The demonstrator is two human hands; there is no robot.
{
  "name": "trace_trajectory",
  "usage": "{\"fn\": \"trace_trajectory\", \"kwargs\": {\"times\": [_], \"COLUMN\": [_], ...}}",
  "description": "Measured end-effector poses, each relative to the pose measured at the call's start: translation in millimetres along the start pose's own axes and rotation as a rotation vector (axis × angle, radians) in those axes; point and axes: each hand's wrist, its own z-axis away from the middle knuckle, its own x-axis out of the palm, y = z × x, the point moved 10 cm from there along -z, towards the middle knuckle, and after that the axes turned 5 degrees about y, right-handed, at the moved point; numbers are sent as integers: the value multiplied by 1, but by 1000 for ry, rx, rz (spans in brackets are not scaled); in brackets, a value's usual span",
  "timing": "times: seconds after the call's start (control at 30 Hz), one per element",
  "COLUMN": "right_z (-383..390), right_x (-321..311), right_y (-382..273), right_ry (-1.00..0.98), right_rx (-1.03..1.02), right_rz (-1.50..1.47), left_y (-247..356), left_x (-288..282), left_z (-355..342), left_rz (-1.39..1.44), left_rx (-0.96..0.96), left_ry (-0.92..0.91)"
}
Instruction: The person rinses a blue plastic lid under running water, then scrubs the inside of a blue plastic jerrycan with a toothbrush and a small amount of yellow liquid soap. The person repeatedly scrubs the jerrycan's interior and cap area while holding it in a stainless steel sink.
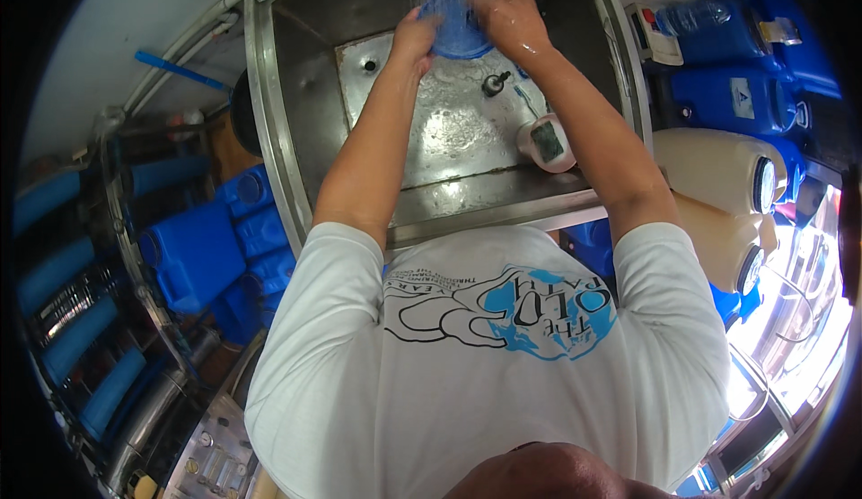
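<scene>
A round blue plastic container (460, 48) is at the far end of a metal sink (296, 95), under a shower of falling water. My left hand (413, 43) is closed on its left edge. My right hand (510, 19) is closed at its right side, with fingers bent over the rim; what those fingertips touch inside is hard to make out through the water. Nearer me, below my right hand, a small black fitting (493, 84) lies on the wet sink floor. A whitish bottle with a dark label (546, 142) is beside my right forearm.
Blue jugs (193, 252) are stacked to the left of the sink. More blue jugs (732, 99) and cream-coloured jugs (718, 171) stand to the right. A blue-handled tool (184, 70) leans by pipes at the left wall. The sink's metal rim (269, 122) borders my arms.
</scene>
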Motion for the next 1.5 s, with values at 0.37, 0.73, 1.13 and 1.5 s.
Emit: {"fn": "trace_trajectory", "kwargs": {"times": [0.37, 0.73, 1.13, 1.5], "right_z": [12, 49, 11, -16], "right_x": [47, 99, 76, 45], "right_y": [-41, 20, 10, -16], "right_ry": [1, 272, -210, -391], "right_rx": [98, 1325, 486, 210], "right_rz": [-312, -2027, -714, -17], "left_y": [33, 48, 18, 20], "left_x": [6, 43, 8, -24], "left_z": [25, 1, 42, 39], "left_rz": [145, -889, -132, -431], "left_rx": [-33, 438, -83, 36], "left_ry": [10, 30, -59, -10]}}
